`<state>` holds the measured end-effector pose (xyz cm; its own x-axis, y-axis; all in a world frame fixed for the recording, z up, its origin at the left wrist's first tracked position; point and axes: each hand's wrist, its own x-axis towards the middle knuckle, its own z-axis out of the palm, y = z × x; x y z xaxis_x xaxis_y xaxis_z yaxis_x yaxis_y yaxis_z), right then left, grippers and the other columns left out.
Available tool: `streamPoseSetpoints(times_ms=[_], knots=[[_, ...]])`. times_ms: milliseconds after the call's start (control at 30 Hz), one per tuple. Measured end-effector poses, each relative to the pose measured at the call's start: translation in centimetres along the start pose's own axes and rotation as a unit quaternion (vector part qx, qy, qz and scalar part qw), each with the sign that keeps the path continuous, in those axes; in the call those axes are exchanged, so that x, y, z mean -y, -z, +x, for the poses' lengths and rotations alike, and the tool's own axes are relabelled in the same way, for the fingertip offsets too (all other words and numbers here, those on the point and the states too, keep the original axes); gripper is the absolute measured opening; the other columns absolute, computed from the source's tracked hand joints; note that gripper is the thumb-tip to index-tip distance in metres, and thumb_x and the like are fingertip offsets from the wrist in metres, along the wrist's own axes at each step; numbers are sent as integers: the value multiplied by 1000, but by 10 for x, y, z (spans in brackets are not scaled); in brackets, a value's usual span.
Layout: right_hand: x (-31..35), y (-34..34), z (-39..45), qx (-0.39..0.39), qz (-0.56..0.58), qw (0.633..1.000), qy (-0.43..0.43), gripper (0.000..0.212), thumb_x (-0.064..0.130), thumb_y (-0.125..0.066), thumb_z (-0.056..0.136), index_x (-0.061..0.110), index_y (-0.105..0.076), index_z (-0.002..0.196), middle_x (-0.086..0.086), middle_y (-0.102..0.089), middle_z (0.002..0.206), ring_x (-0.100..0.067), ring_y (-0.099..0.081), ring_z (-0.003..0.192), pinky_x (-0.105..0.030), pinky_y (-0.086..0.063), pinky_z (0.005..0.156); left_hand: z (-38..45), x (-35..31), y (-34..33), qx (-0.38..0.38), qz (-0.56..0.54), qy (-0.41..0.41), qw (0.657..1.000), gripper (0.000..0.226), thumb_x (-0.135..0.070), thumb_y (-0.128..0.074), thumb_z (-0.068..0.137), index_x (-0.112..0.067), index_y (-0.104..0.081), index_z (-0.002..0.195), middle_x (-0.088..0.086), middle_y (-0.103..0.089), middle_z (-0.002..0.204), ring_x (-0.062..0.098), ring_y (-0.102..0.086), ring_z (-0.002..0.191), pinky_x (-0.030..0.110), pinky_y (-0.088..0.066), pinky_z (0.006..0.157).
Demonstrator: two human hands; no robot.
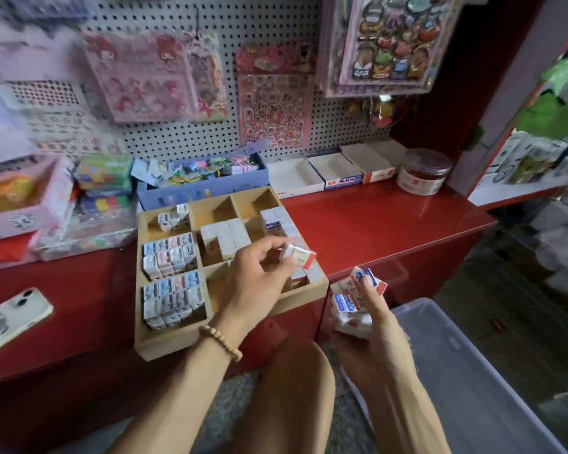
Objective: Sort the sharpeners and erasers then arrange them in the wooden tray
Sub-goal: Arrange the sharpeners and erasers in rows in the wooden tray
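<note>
Left hand (pixel 259 273) pinches eraser (pixel 297 255) over tray (pixel 164 342); right hand (pixel 371 322) grips erasers (pixel 354 299)

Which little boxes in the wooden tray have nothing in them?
The back middle compartment and back right compartment of the wooden tray; both show bare wood.

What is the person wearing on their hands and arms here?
Both forearms are bare, with no sleeves in view. The left hand has a bracelet of round, light wooden-looking beads at the wrist. The right hand shows no gloves, rings or watch.
</note>
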<state>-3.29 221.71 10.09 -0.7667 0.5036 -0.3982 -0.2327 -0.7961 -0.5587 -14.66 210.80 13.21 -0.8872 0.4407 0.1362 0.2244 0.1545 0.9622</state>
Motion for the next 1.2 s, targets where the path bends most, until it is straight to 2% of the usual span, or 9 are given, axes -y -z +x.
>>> streamPoseSetpoints(times_ms=[100,167,233,333,467,700,933,1100,1200], knots=[[4,1,0,1,-20,1000,10,32,26,-70,82,11,-57,108,-9,-61,79,-17,-54,62,-23,-43,47,12,17,8,28,137,-12,990,9,-19,-69,86,-27,-71,87,-19,-71,87,-1,-65,83,21,-51,76],[6,0,-1,2,-28,1000,15,30,26,-69,83,11,-56,105,-6,-59,73,-14,-53,57,-21,-43,44,16,24,7,49,193,-10,980,7,-20,-67,88,-26,-70,86,-22,-69,85,-1,-62,77,11,-45,68],[7,-2,-2,-4,-42,999,19,30,27,-67,83,10,-56,105,-6,-59,71,-14,-53,56,-22,-43,44,19,27,5,63,254,-21,965,11,-21,-64,90,-26,-71,98,-24,-65,94,2,-61,86,3,-38,67],[10,2,-3,-15,-57,998,24,31,27,-67,84,8,-57,105,-6,-60,72,-15,-55,58,-23,-45,47,26,28,-2,77,320,-62,942,27,-23,-63,91,-22,-68,118,-7,-66,109,13,-61,103,17,-44,85],[14,6,-7,-29,-58,998,21,26,24,-65,90,6,-59,108,-7,-62,74,-16,-60,59,-24,-49,49,36,20,-9,121,326,-63,936,27,-29,-68,85,-23,-72,110,-3,-72,106,17,-64,99,34,-52,90],[19,2,-15,-30,-60,998,18,23,23,-66,84,7,-61,99,-8,-65,71,-17,-62,55,-26,-49,46,39,22,-16,135,387,-100,906,31,-24,-65,88,-17,-68,118,3,-69,118,21,-63,106,31,-52,88],[23,1,-21,-33,-78,996,14,20,24,-66,78,10,-67,92,-9,-65,73,-16,-62,57,-26,-50,47,29,22,-23,124,418,-126,891,19,-19,-64,89,-14,-70,105,4,-69,107,21,-62,99,33,-52,84],[26,2,-23,-20,-102,995,12,24,26,-65,77,10,-69,95,-8,-67,73,-16,-62,59,-25,-49,51,33,27,-23,125,372,-108,914,19,-23,-56,93,-15,-74,92,1,-67,96,19,-60,95,32,-49,83],[26,2,-24,-18,-103,995,10,26,26,-65,77,9,-69,95,-8,-67,72,-17,-61,58,-25,-48,49,37,25,-22,135,355,-103,919,15,-23,-59,94,-19,-74,96,-4,-67,98,14,-60,91,28,-48,82]])
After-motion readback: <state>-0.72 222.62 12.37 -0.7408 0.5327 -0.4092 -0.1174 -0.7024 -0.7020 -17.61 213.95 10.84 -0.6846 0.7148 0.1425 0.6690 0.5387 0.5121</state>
